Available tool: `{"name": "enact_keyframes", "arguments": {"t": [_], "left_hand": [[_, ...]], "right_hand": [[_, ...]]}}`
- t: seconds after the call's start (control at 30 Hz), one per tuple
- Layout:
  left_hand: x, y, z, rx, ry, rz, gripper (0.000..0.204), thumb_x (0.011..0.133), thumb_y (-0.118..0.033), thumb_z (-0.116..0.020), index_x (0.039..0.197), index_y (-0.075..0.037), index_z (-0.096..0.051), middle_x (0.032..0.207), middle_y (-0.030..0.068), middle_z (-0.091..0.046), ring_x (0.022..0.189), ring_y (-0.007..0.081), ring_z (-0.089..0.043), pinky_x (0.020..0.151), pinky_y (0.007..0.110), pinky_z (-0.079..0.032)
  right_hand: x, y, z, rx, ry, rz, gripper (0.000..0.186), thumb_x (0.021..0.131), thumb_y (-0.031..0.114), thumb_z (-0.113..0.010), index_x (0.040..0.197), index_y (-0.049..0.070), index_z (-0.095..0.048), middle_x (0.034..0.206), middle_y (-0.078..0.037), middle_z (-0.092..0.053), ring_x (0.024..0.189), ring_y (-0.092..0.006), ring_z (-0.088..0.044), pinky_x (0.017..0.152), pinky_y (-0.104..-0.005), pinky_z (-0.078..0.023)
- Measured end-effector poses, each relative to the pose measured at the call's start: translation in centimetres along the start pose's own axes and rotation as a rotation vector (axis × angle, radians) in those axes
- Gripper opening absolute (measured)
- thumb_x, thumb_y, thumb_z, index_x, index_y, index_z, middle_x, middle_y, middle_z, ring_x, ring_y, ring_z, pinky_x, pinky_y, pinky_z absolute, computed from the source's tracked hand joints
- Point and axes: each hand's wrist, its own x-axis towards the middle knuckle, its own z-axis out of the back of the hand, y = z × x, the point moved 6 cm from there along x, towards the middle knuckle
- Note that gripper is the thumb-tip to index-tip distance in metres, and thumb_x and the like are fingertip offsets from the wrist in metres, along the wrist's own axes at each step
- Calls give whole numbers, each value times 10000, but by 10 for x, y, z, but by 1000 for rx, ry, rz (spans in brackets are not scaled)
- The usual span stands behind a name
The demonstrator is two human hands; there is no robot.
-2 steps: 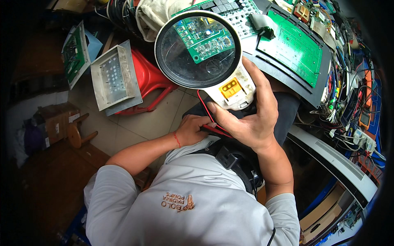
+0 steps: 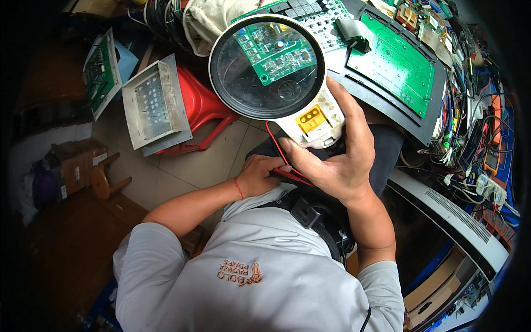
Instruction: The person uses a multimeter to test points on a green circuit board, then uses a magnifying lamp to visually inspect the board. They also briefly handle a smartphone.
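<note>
My right hand grips a magnifying glass by its white lower housing, fingers and thumb on either side. Its round lens has a black inner ring and white rim; a yellow part with three round holes sits in the housing. Through the lens shows part of a green circuit board. Lower and to the left, my left hand is closed on a red pen-like probe near my lap. A red wire and a dark one run between the housing and that hand. The left fingertips are partly hidden.
A larger green board lies on a dark panel at the right. Tangled cables and parts crowd the far right. A red stool carries an open metal case. A wooden stool stands farther left.
</note>
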Motion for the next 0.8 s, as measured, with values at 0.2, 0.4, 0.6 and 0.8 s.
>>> {"name": "enact_keyframes", "arguments": {"t": [0.2, 0.4, 0.6, 0.8], "left_hand": [[-1, -2, 1, 3, -4, -6, 145, 949, -212, -735, 895, -85, -690, 773, 143, -693, 747, 394, -694, 651, 470, -518], [0, -2, 1, 5, -11, -9, 132, 947, -206, -732, 907, -87, -691, 777, 141, -695, 749, 394, -694, 654, 471, -519], [0, -3, 2, -3, -14, -14, 126, 952, -203, -729, 915, -89, -693, 778, 141, -695, 748, 395, -693, 655, 472, -519], [0, -4, 2, -14, -25, -21, 134, 961, -209, -729, 912, -89, -693, 777, 147, -691, 753, 401, -690, 653, 473, -517]], "right_hand": [[-1, 0, 1, -9, 0, 4, 924, 737, 95, -944, 1500, -129, -472, 1370, -228, -647, 1230, -263, -680, 1062, -368, -536], [-1, 0, 1, 5, 9, -11, 931, 735, 92, -945, 1504, -126, -469, 1374, -227, -644, 1231, -261, -678, 1063, -367, -535], [-3, -1, 1, 12, -2, -4, 933, 736, 84, -944, 1509, -126, -464, 1381, -224, -639, 1234, -258, -676, 1065, -367, -534], [-3, -1, 2, 19, 2, -4, 940, 738, 81, -943, 1516, -125, -457, 1382, -221, -638, 1234, -258, -676, 1063, -365, -536]]}}
